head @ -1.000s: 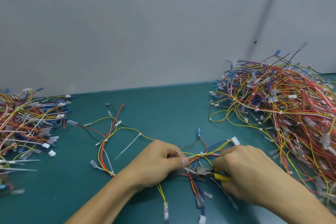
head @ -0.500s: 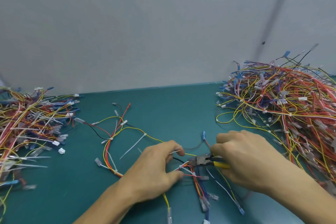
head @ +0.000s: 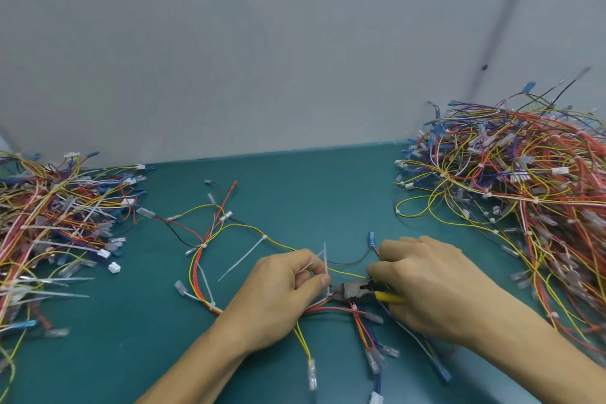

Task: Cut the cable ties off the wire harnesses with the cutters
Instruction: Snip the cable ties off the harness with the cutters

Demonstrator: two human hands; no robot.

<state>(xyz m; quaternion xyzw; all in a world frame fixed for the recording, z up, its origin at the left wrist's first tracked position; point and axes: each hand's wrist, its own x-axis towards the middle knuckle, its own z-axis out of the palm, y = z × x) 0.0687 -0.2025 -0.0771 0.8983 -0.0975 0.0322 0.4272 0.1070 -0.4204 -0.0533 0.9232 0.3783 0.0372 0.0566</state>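
The left hand (head: 282, 292) pinches the wire harness (head: 200, 275) beside an upright white cable tie (head: 325, 259). The right hand (head: 429, 282) grips the yellow-handled cutters (head: 352, 289), whose tip is at the tie's base. This is on the green table (head: 295, 200), between 2 harness piles (head: 524, 180).

Bright, even, diffuse overhead light, with only faint shadows on the table (head: 295, 193) under the left hand (head: 282, 289) and right hand (head: 433, 285); sharp at centre, motion-blurred at the left pile (head: 49, 223) and the bottom connectors (head: 312, 374); bowed by the wide lens toward the edges.
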